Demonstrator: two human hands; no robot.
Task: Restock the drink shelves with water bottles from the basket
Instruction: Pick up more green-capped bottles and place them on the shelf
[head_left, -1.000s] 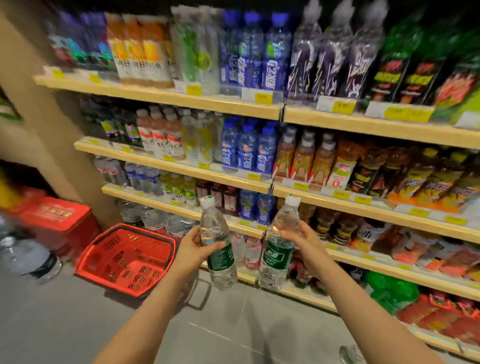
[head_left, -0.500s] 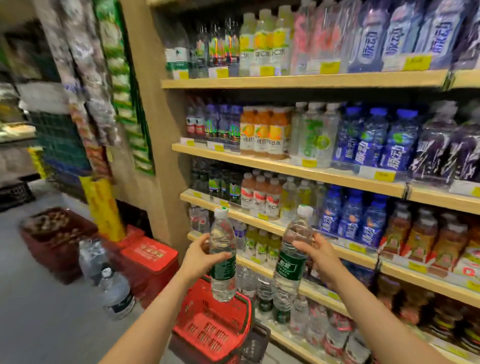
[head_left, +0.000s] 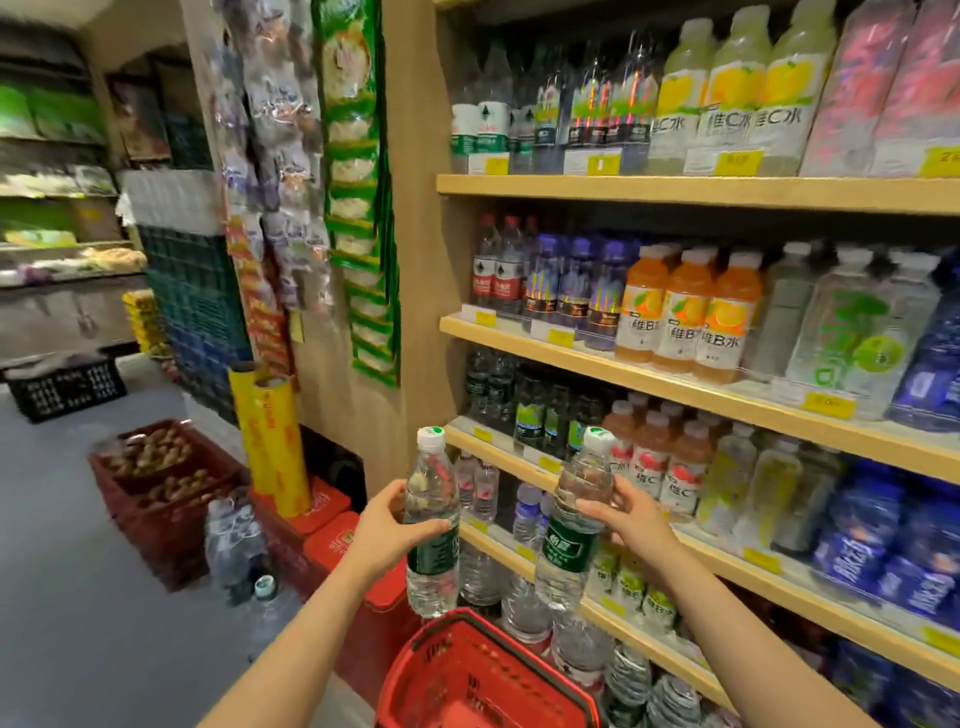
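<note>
My left hand grips a clear water bottle with a green label and white cap, held upright. My right hand grips a second, matching water bottle, tilted slightly right. Both bottles hang in front of the wooden drink shelves, near their left end, level with the third shelf down. The red plastic basket sits on the floor directly below the two bottles; its inside looks bare.
Shelves are packed with coloured drinks. Large water bottles fill the bottom shelf. Red cartons, yellow wrap rolls, a crate of nuts and loose water bottles stand on the floor to the left.
My view has swung left and upward along the shelves. Both hands still hold their bottles, raised slightly, and the basket now lies beneath them instead of to the left.
</note>
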